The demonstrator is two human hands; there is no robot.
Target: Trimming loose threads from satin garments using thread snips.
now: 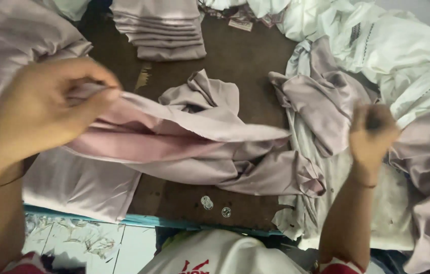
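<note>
your left hand is pinched shut on a mauve satin cloth, which trails twd your right hand; that one's curled in a fist, can't tell if it grips anything. folded stack lies beyond, betw. both hands; white fabric heap past the right.
</note>
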